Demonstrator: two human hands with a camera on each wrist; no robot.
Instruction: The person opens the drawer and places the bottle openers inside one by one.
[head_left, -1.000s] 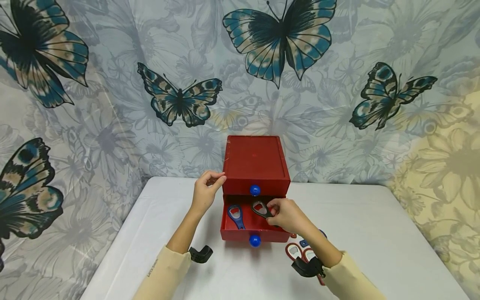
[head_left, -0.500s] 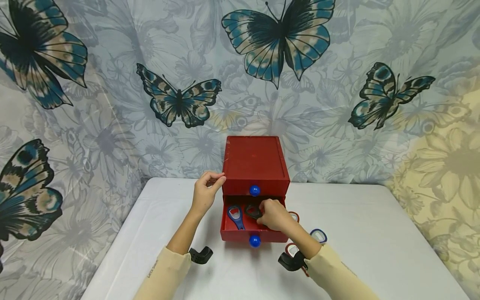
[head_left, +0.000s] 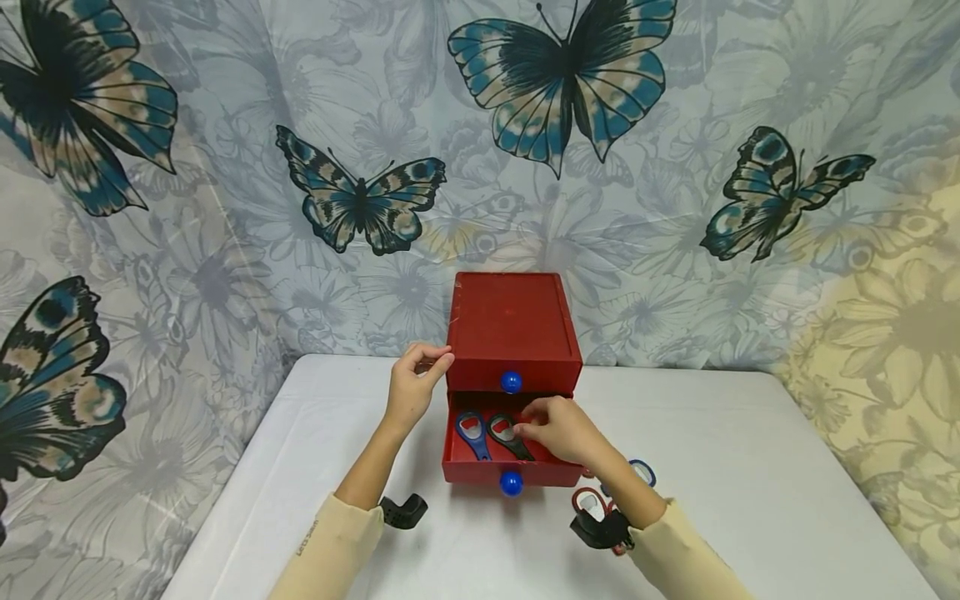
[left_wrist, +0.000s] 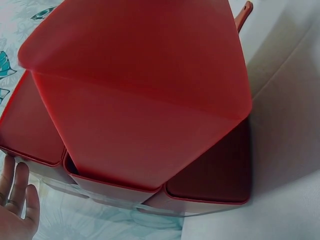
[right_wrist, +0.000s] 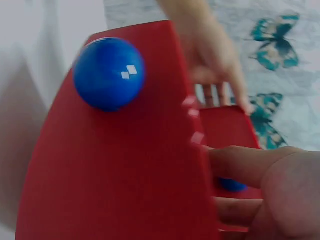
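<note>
A small red cabinet [head_left: 506,317] with blue knobs stands on the table, its lower drawer [head_left: 472,473] pulled out. Inside lie a blue loop-headed tool [head_left: 481,450] and, right of it, a black one [head_left: 517,447], each with a short handle; their exact kind is unclear. My right hand [head_left: 562,432] hovers over the drawer's right side, fingers loosely bent, fingertips close to the black tool's loop; whether they touch it I cannot tell. At the cabinet's upper left front edge, the fingertips of my left hand [head_left: 411,392] touch the side, its fingers fairly straight in the left wrist view.
Right of the drawer, partly under my right forearm, lie a red loop-headed tool [head_left: 577,502] and a blue-rimmed one [head_left: 652,475]. The white table [head_left: 750,483] meets a butterfly-printed cloth [head_left: 645,317] behind the cabinet.
My right hand has lowered the black tool into the drawer beside the blue one, let go and drawn back slightly to the right. My left hand has stayed at the cabinet edge.
</note>
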